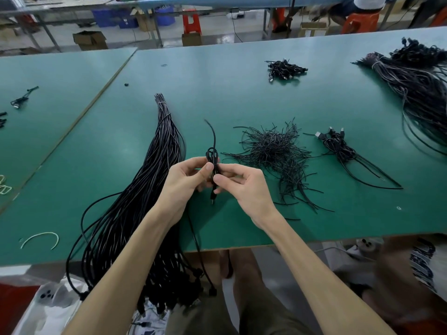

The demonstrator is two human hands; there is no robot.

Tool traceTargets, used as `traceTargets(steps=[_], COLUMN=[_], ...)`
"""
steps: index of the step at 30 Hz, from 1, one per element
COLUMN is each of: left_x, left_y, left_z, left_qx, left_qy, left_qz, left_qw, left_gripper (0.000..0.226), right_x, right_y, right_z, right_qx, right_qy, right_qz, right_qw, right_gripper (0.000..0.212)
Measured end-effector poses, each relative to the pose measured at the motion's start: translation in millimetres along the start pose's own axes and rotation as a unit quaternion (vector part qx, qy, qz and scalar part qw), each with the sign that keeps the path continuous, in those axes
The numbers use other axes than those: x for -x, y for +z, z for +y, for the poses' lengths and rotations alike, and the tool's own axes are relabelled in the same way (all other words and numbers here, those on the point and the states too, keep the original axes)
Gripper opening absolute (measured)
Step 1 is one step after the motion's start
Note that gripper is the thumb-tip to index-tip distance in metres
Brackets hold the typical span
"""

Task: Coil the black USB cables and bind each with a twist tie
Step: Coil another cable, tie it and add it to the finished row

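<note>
Head view: coiled cable (212,154) between fingers (207,169) of left hand (185,183) and right hand (245,188)

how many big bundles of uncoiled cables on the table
2. The near bundle lies left of the left hand, trailing over the table edge; the far bundle sits far right, cut off by the frame, so more may be hidden.
</note>
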State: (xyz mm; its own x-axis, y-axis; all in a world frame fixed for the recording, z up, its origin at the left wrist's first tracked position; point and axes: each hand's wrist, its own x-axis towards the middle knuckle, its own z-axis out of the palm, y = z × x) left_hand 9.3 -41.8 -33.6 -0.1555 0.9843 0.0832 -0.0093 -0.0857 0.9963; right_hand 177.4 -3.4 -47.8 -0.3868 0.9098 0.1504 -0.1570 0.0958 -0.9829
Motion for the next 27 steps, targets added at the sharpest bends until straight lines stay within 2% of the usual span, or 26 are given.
traceTargets(steps=[7, 9, 14, 20, 27], left_x=[-1, 0, 4, 5, 4], left_y=[-3, -2, 2, 8, 11], left_z=[1, 1, 1, 5, 4], left_qx=[0.061, 0.06, 0.042, 0.018, -0.054], left_qy=[-0.034, -0.035, -0.013, 0.032, 0.028], left_qz=[-0.018, -0.018, -0.025, 0.042, 0.045], left_qw=[0.997, 0.997, 0.999, 0.998, 0.997], left_gripper=[0.028, 0.025, 0.02, 0.02, 0.02], right_x=[1, 1, 2, 4, 4], right_y=[2, 3, 4, 6, 5], right_z=[-1, -1, -3, -8, -7], right_qx=[-0.046, -0.043, 0.026, 0.174, 0.151], right_qy=[0.029, 0.029, 0.015, -0.024, 0.01], right_qz=[0.002, -0.006, 0.003, 0.05, 0.052], right_qw=[0.999, 0.999, 1.0, 0.983, 0.987], right_gripper=[0.012, 0.016, 0.028, 0.029, 0.022])
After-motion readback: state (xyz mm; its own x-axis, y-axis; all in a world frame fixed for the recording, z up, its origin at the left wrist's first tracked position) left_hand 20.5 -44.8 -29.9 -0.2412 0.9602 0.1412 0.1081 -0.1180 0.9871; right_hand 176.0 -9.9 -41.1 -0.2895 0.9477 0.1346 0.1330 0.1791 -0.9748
